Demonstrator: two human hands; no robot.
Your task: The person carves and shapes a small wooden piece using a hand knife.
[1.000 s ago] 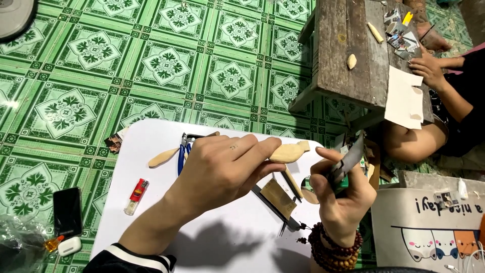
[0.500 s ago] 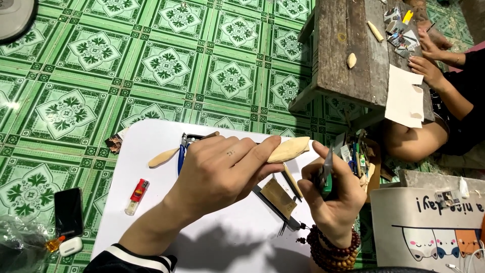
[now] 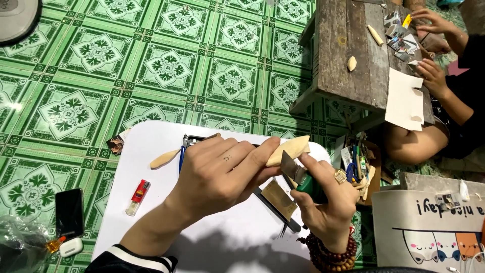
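Head view: left hand [image 3: 222,174] is closing around a pale, leaf-shaped wood piece [image 3: 289,149], holding it above the white counter [image 3: 151,222]; right hand [image 3: 326,202] is gripping a green-handled knife [image 3: 299,177], blade touching the piece's lower edge. The piece is looking light, stiff and smooth, likely slippery; best held at its thicker middle, fingers clear of the blade. A red lighter [image 3: 137,197] is lying nearby.

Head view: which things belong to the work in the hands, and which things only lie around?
In use:
- left hand holds the pale wooden piece
- right hand holds the green-handled blade against it

Lying about:
- red lighter
- black phone
- wooden spatula
- blue-handled pliers
- white board
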